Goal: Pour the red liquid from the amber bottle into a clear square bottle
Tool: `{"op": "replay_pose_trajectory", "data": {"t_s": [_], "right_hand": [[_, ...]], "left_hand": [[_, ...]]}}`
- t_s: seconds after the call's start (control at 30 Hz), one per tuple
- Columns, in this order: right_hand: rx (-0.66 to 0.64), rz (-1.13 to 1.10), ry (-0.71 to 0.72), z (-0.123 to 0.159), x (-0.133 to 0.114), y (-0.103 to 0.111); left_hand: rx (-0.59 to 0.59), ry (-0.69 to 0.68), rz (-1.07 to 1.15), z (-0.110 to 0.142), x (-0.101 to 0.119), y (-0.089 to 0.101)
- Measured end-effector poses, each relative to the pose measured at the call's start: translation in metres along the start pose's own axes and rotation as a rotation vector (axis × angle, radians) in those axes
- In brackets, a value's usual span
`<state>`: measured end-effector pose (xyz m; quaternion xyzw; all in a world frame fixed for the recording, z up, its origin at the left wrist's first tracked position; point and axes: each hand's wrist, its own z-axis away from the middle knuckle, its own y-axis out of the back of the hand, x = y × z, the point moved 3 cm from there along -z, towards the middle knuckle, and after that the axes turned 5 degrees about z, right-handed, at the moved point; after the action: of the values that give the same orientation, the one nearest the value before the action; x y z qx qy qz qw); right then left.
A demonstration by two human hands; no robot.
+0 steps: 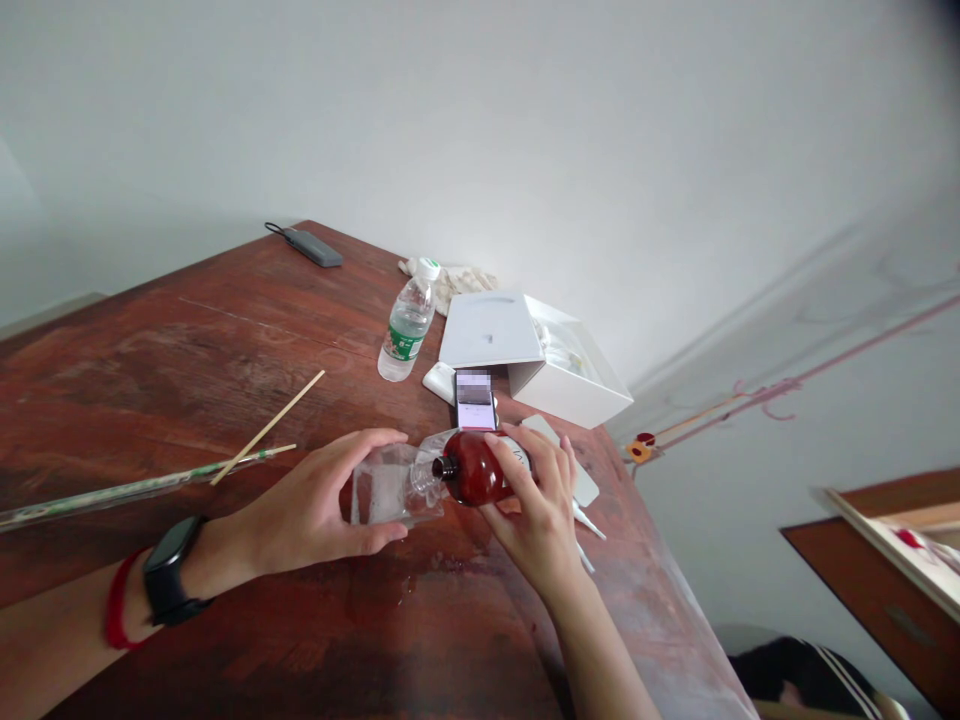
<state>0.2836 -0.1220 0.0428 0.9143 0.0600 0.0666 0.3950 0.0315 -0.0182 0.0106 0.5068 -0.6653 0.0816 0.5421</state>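
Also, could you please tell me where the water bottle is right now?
In the head view, the water bottle stands toward the far end of the wooden table, just left of the white box and the phone.

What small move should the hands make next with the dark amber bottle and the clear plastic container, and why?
Probably ease the clear plastic container in the left hand closer around the black neck of the dark amber bottle in the right hand: both lie nearly level, and what looks like a wet patch marks the table below.
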Motion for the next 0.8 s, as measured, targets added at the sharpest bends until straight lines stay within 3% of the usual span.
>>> {"op": "replay_pose_trajectory", "data": {"t_s": [0.8], "right_hand": [[-0.004, 0.022, 0.014, -0.0013, -0.0004, 0.0012]], "left_hand": [[-0.010, 0.016, 0.047, 0.0011, -0.0039, -0.0028]]}}
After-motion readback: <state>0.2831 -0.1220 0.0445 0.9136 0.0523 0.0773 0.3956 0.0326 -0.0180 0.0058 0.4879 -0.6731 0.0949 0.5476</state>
